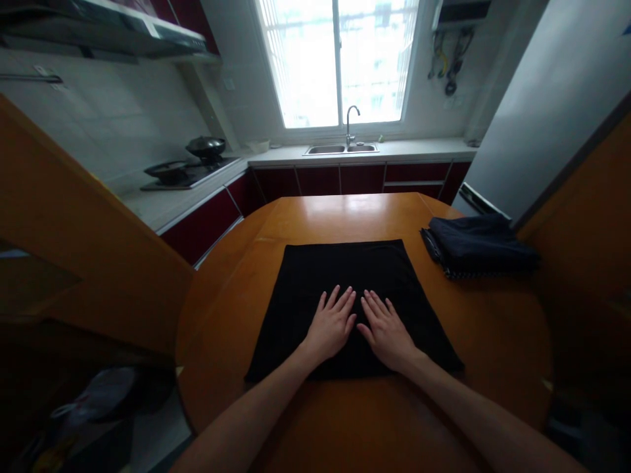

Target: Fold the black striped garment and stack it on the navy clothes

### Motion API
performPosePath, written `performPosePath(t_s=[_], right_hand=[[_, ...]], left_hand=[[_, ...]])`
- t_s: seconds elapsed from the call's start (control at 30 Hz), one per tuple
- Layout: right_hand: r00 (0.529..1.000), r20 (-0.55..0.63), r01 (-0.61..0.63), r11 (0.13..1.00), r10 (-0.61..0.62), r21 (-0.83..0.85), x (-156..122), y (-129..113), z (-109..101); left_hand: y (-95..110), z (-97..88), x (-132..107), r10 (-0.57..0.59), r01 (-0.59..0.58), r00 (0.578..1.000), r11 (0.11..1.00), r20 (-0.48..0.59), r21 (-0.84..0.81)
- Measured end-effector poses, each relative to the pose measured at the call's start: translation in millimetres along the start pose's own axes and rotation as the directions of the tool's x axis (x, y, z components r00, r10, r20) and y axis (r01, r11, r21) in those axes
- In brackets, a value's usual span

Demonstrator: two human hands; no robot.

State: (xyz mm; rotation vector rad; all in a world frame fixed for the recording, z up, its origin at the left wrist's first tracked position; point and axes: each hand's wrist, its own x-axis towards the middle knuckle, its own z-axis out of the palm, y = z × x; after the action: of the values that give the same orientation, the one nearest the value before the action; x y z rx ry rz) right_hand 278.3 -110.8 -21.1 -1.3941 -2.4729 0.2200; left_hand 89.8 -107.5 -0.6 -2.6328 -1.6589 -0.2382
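A black cloth (pixel 345 269) lies spread flat in a near-square on the round wooden table (pixel 493 341). My left hand (pixel 331 325) rests palm down on the cloth's near half, fingers stretched out. Beside it, my right hand (pixel 387 330) also lies flat on the cloth with fingers apart. The two hands sit side by side, thumbs almost touching. Neither hand grips anything.
A folded dark garment (pixel 476 246) sits on the table at the right. Behind the table runs a kitchen counter with a double sink and tap (pixel 348 141) under a window, and a stove with pans (pixel 190 167) at the left. A grey fridge (pixel 542 112) stands at the right.
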Motion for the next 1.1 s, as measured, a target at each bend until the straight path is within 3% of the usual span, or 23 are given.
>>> performPosePath(t_s=[0.4,0.9,1.1], right_hand=[[1.0,-0.023,0.006,1.0,-0.005,0.017,1,3,1],[1.0,0.006,-0.016,1.0,0.016,0.001,1,3,-2],[1.0,-0.019,-0.009,1.0,0.01,0.023,1,2,-2]], left_hand=[[0,3.4,-9,0.139,-0.138,0.99,0.99,0.034,-0.028],[12,-0.3,-11,-0.039,0.039,0.998,0.999,0.044,0.004],[12,-0.5,-11,-0.035,0.036,0.999,0.999,0.026,-0.025]])
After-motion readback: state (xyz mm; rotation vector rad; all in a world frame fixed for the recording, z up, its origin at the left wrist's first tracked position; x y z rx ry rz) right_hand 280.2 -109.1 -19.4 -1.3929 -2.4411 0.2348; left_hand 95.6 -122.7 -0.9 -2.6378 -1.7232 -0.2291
